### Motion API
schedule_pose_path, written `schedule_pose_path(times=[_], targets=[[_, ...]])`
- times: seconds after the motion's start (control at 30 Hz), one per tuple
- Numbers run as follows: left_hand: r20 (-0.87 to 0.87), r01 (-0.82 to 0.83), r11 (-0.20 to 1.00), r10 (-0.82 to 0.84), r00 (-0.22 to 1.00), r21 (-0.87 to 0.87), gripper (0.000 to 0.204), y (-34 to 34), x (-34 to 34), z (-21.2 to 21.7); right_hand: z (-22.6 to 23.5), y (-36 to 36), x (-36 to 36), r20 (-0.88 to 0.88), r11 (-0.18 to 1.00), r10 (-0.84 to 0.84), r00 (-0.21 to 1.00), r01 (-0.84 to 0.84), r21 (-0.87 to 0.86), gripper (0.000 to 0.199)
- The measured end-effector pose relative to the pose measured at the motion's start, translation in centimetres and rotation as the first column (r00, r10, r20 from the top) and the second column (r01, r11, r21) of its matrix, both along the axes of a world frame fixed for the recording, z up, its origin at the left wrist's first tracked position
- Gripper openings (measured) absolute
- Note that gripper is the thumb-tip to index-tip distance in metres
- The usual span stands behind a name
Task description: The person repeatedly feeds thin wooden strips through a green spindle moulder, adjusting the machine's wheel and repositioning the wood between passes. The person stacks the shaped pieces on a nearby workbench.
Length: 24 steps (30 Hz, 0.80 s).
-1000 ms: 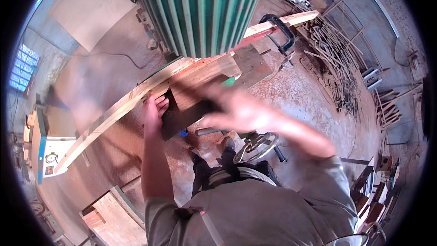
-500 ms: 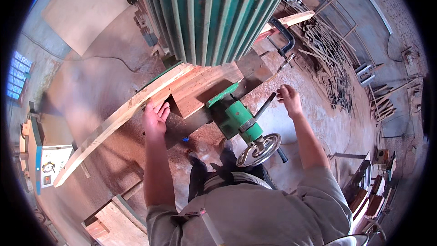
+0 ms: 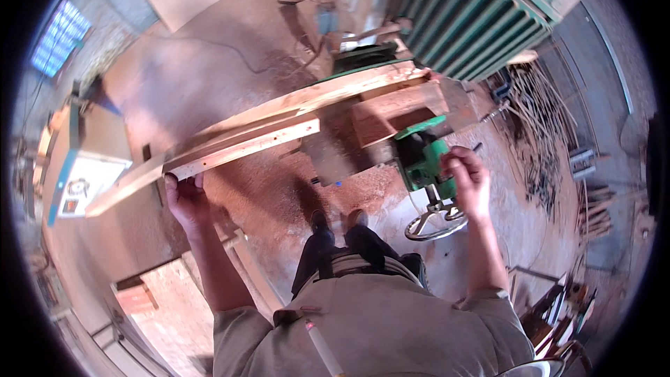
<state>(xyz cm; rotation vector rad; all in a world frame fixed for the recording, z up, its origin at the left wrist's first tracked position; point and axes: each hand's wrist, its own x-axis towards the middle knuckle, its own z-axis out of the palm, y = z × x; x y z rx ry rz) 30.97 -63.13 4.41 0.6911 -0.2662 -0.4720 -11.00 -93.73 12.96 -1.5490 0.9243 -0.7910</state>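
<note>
Plank (image 3: 244, 150): on green machine (image 3: 426, 160), step judged as feeding.
Left hand (image 3: 183, 195): fingers grip plank's near end.
Right hand (image 3: 466, 180): fingers curled, grasp unclear, above handwheel (image 3: 436, 223).
Next: steady, level push.

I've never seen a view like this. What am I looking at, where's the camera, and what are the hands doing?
The camera sits on the person's head and looks down through a fisheye lens, so straight edges bend. Their legs and shoes stand on a sawdust-covered floor. The left hand grips the near end of a long wooden plank, which rests on a green woodworking machine. The right hand is raised beside the machine, above a metal handwheel; whether it holds anything I cannot tell.
</note>
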Motion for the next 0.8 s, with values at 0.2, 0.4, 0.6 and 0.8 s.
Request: schedule_pose_path(times=[0.2, 0.4, 0.6, 0.8], targets=[[-0.055, -0.028, 1.0, 0.028, 0.998, 0.009, 0.044, 5.3, -4.7, 2.7, 1.3, 7.0, 13.2, -0.509, 0.541, 0.426, 0.748, -0.661, -0.52, 0.057], [-0.124, -0.135, 0.972, 0.161, 0.979, 0.194, 0.037, 11.6, -9.7, 3.5, -3.5, 13.3, 15.6, -0.437, 0.359, 0.831, 0.343, -0.932, -0.049, 0.036], [-0.128, -0.103, 0.723, 0.257, 0.958, 0.683, 0.043, 13.8, -17.3, 2.6, -5.5, 21.5, 15.8, -0.262, 0.411, 0.889, 0.377, -0.907, 0.09, 0.026], [-0.212, -0.086, 0.844, 0.23, 0.95, 0.53, 0.03, 13.9, -20.7, -1.2, -6.9, 29.7, 18.9, -0.289, 0.25, 0.9, 0.327, -0.929, -0.274, 0.038]])
